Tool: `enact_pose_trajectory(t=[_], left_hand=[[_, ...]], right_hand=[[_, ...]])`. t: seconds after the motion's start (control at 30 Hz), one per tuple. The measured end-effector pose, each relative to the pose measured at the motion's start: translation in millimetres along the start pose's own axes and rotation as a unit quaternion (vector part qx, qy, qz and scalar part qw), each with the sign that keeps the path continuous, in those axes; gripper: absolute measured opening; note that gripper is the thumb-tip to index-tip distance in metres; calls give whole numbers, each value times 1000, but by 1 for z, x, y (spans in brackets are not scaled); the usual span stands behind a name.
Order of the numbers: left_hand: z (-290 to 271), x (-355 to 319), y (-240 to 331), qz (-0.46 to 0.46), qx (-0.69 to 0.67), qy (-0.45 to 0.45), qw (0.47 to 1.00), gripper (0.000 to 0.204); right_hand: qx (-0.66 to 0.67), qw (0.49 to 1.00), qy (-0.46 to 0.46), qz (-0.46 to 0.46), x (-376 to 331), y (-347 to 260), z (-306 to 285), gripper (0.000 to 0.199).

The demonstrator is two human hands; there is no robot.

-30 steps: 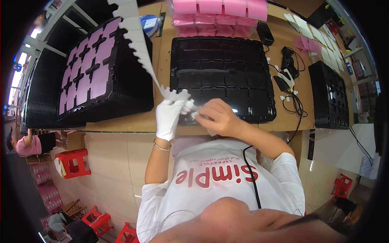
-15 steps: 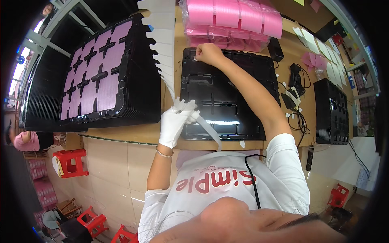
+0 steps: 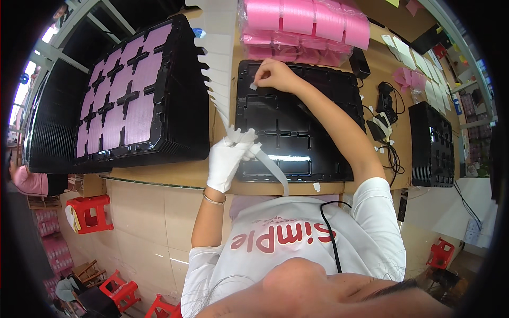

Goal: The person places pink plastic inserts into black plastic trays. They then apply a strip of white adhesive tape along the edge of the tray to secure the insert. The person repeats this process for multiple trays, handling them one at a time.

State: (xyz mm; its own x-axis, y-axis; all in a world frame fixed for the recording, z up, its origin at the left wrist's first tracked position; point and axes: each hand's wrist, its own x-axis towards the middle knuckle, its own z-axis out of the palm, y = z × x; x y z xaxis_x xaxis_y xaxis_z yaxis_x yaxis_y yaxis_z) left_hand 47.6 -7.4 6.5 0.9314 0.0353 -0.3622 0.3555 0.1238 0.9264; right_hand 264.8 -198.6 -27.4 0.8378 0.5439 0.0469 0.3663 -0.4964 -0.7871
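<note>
My left hand (image 3: 229, 159) wears a white glove and grips a long white strip of labels (image 3: 218, 79) that runs up and away across the table. A loose end of the strip hangs down past the table edge. My right hand (image 3: 273, 76) is bare and reaches to the far left corner of an empty black tray (image 3: 297, 153). It pinches a small white label (image 3: 253, 86) against the tray's compartment.
A stack of black trays filled with pink sheets (image 3: 127, 100) stands to the left. Wrapped pink bundles (image 3: 307, 26) lie beyond the empty tray. Cables and a small device (image 3: 384, 114) sit to the right, then another black tray stack (image 3: 432, 143). Red stools (image 3: 87, 212) stand on the floor.
My right hand left the strip near my left hand and reached out to the tray's far left corner with a label. The left hand stayed holding the strip.
</note>
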Motion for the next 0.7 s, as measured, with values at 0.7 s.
enact_pose_trajectory(t=[0.7], left_hand=[[-24, -40, -28, 58, -8, 103, 993, 18]], right_hand=[[89, 996, 14, -20, -176, -113, 81, 9]])
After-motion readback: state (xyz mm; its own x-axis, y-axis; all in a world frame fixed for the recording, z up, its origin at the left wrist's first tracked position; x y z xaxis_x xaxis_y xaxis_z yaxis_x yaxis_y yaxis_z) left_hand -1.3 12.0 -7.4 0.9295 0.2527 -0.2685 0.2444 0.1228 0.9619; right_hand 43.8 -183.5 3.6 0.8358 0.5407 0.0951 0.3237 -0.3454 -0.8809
